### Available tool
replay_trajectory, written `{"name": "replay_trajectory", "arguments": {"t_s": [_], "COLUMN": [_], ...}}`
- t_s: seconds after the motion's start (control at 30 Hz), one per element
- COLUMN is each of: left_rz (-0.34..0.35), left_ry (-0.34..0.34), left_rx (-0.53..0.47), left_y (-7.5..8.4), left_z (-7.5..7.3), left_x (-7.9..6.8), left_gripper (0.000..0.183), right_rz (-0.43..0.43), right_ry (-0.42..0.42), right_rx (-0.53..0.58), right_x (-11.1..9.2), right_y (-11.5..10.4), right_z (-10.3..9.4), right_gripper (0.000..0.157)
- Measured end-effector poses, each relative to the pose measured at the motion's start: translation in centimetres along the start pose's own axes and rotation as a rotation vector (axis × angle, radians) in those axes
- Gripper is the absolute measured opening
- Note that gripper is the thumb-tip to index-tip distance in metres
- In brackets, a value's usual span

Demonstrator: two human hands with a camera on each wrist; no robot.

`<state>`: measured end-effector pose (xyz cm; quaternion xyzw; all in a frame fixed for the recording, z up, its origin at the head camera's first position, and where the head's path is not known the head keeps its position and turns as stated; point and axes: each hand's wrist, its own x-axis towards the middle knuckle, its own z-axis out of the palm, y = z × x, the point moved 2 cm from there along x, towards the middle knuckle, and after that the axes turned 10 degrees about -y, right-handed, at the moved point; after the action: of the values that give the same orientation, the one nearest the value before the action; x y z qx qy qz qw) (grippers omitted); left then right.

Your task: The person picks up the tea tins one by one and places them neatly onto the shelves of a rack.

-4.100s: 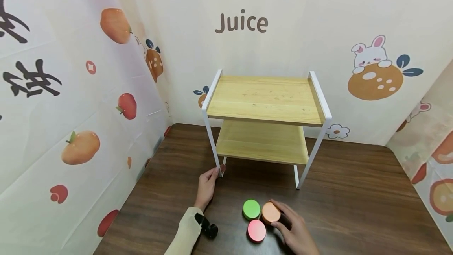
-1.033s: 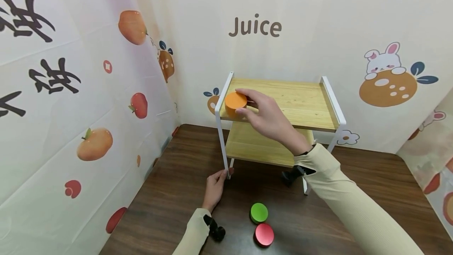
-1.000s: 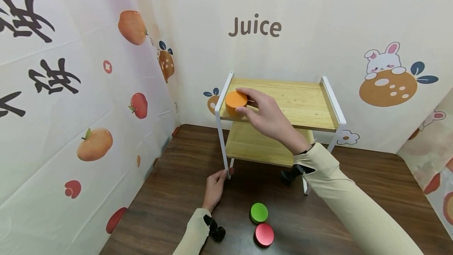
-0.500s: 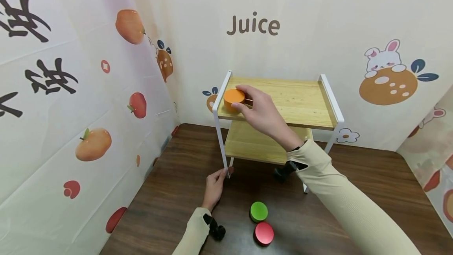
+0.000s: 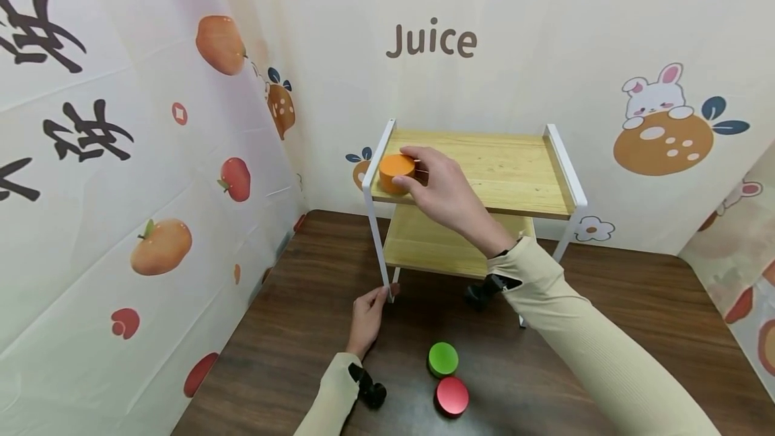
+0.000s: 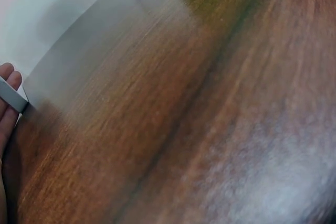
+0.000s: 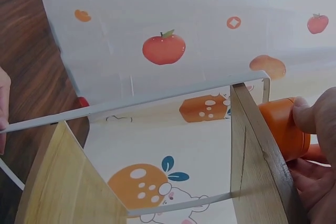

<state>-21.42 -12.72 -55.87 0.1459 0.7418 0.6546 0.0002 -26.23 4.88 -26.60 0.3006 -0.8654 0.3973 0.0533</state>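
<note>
My right hand [image 5: 442,187] holds a small round orange container [image 5: 396,173] between thumb and fingers, at the front left corner of the upper board of a two-tier wooden shelf rack [image 5: 484,167]. In the right wrist view the orange container [image 7: 284,128] sits against the upper board [image 7: 262,156], with a seam around its side. Down at the table, my left hand [image 5: 365,321] pinches the foot of the rack's white front left leg [image 5: 377,241]. Nearer me, a green round container [image 5: 443,359] and a red one [image 5: 452,396] stand close together on the table.
The dark wood table [image 5: 290,328] carries the rack, whose lower board [image 5: 436,241] lies partly behind my right arm. A fruit-printed cloth wall [image 5: 521,39] rises right behind the rack, and another [image 5: 163,173] runs along the left side.
My right hand has carried the orange container from beside the green and red ones up to the rack's upper board, then slightly left and down onto the corner. My left hand keeps holding the leg.
</note>
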Motion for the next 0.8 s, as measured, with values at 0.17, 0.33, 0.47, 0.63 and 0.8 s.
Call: {"name": "replay_trajectory", "arguments": {"t_s": [0.17,0.33,0.47,0.63,0.8], "left_rz": [-0.040,-0.076,-0.062,-0.061,-0.056], "left_ry": [-0.011,-0.011,-0.018,-0.014,-0.022], "left_rx": [0.014,0.020,-0.002,-0.019,-0.029], "left_y": [0.1,0.0,0.0,-0.3,-0.3], "left_z": [0.0,0.0,0.0,0.0,0.0], "left_x": [-0.1,-0.3,-0.2,-0.2,-0.2], "left_gripper": [0.039,0.039,0.040,0.038,0.038], "right_rz": [0.010,0.012,-0.017,-0.096,-0.203], "right_ry": [-0.007,0.003,0.090,0.181,0.222], "right_rx": [-0.038,-0.079,-0.118,-0.133,-0.086], "right_x": [0.0,-0.5,-1.1,-2.1,-4.0], "right_y": [0.0,0.0,0.2,0.3,0.3], "right_z": [-0.1,-0.1,-0.3,-0.3,-0.1], "right_gripper": [0.057,0.069,0.072,0.077,0.081]}}
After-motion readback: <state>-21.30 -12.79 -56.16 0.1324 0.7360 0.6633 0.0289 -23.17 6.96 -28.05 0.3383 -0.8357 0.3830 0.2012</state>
